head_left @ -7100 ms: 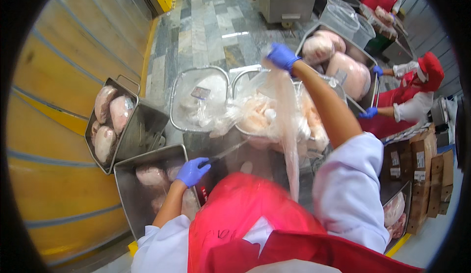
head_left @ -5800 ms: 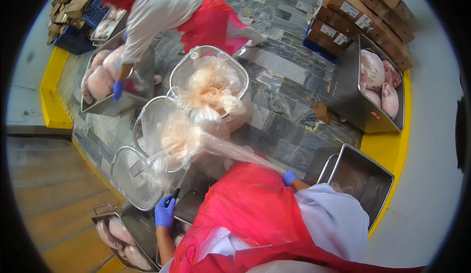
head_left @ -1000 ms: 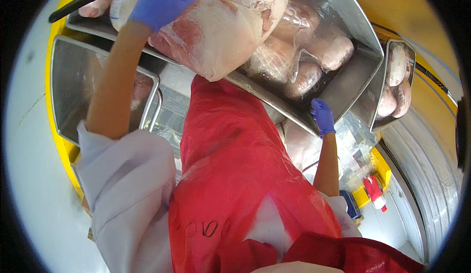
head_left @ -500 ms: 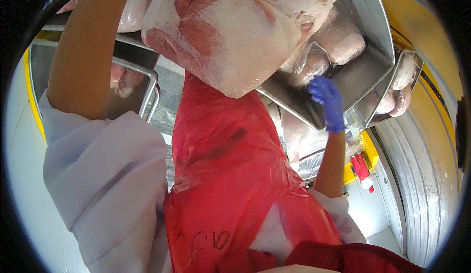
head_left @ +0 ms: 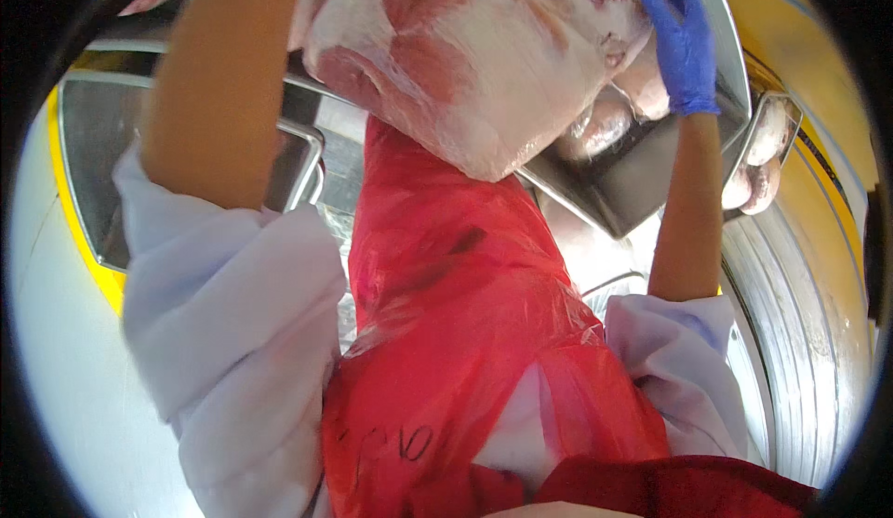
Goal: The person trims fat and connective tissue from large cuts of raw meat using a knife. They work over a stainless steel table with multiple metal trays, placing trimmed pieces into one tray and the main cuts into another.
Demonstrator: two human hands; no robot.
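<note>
right fingers (head_left: 663, 18) spread open against meat (head_left: 484, 72) | left fingers out of view | corner points to apron (head_left: 465, 313) | long axis unclear

Your right hand (head_left: 686, 48) wears a plain blue-violet glove. The large meat piece (head_left: 484, 72) shows creamy white fat, broken by irregular pinkish-red patches. Your apron (head_left: 446, 258) is bright red with dark handwritten marks, and your sleeves (head_left: 237, 332) are plain white. You have a silvery-grey metal tub (head_left: 642, 169); past its right edge, the wall (head_left: 807, 72) is amber-yellow with dark stripes. The narrow strip (head_left: 109, 287) to your left is bright yellow.
</note>
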